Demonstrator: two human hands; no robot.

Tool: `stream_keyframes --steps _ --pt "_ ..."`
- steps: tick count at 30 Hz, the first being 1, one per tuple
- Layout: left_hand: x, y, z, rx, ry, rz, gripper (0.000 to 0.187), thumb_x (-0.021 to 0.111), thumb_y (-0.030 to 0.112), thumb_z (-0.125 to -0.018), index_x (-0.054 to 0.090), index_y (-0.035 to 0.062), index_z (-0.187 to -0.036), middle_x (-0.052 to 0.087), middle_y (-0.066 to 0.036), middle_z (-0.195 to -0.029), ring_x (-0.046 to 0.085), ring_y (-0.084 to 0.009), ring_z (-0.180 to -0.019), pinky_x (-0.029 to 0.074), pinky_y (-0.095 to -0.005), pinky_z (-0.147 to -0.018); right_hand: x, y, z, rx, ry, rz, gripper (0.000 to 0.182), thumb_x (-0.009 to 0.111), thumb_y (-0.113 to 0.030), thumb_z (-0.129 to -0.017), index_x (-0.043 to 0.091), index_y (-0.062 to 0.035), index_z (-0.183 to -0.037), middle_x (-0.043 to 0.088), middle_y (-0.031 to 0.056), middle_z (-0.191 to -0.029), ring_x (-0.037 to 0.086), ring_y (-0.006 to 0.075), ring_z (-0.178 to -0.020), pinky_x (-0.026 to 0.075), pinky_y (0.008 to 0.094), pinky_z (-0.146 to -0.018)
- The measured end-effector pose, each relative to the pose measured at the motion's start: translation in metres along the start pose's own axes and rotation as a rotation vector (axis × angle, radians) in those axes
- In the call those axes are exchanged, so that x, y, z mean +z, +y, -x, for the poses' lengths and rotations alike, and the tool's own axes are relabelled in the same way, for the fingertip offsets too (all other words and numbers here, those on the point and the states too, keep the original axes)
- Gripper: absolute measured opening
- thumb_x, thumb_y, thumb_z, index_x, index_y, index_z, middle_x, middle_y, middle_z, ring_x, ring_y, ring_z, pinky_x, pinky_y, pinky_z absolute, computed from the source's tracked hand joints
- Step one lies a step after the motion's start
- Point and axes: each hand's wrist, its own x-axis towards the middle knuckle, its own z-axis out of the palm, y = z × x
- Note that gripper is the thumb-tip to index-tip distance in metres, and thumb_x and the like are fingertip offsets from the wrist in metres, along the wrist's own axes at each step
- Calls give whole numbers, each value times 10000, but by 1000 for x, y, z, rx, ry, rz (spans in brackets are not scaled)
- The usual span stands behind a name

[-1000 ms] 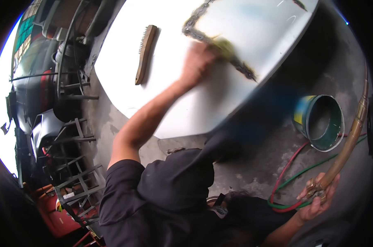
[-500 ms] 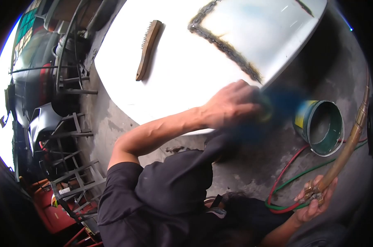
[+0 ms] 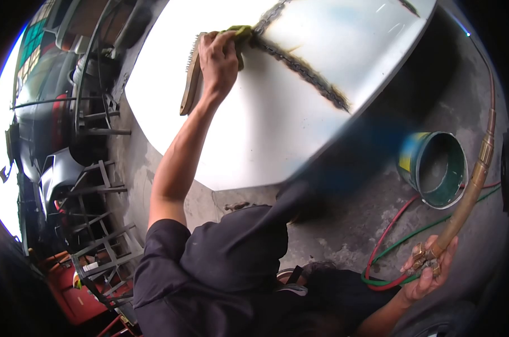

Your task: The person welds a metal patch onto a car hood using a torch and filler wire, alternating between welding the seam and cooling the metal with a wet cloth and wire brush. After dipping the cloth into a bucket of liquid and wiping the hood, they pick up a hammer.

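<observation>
My left hand [image 3: 218, 64] is closed on a yellow-green cloth [image 3: 241, 35] over the white panel [image 3: 249, 129]. Its fingers are at the upper end of a wooden wire brush [image 3: 191, 81] lying on the panel; whether they grip the brush too I cannot tell. Beside the cloth begins a dark, scorched bead line [image 3: 305, 68]. At the lower right my right hand [image 3: 431, 269] is wrapped round the valve end of a brass torch [image 3: 470, 191]. The torch points up, with a small bright spot at its tip.
A green bucket [image 3: 442, 171] stands on the concrete floor right of the panel. Red hose [image 3: 392, 222] and green hose [image 3: 414, 240] loop below it. Metal frames [image 3: 106, 247], a red object [image 3: 75, 297] and a dark vehicle [image 3: 47, 112] are at the left.
My left hand has moved up and left across the panel, from its lower right edge to the brush. The brush's lower end has shifted slightly left. My right hand still holds the torch.
</observation>
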Motion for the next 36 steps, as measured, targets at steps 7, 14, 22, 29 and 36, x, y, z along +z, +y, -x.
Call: stream_keyframes --steps 7,14,22,29,36 --pt "48 87 108 801 -610 3 418 607 14 -817 729 130 -1199 555 -145 -1400 542 -336 -1273 504 -500 -990 12 -3 -8 -6 -41 -7 794 525 -279 -925 309 -6 -1640 554 232 -1100 633 198 -704 559 254 -458" --pt "18 -31 -12 255 -107 -453 228 561 132 -1049 670 18 -1213 670 -95 -1231 635 -198 -1073 501 -335 -916 1 -2 -2 -33 -72 -36 786 527 -254 -940 284 -11 -1648 548 242 -1103 633 197 -703 563 256 -469" --pt "20 125 123 850 -612 457 423 678 -3 -741 738 104 -1146 597 -155 -1295 600 -362 -1094 548 -454 -926 12 -4 -4 -33 -104 -65 772 521 -250 -952 288 19 -1637 540 219 -1121 615 177 -714 528 242 -467" --pt "-2 107 129 468 -443 388 467 708 -111 -730 759 124 -1130 602 -166 -1269 612 -374 -1100 580 -454 -881 12 -3 -5 -51 -130 -49 786 553 -279 -949 302 9 -1637 539 213 -1127 613 172 -704 524 238 -468" --pt "-18 73 129 263 -326 201 389 688 -90 -817 755 101 -1150 589 -191 -1310 594 -400 -1139 563 -474 -911 18 -1 -6 -5 -156 -87 775 582 -229 -923 346 -40 -1636 567 222 -1095 632 191 -679 561 267 -500"
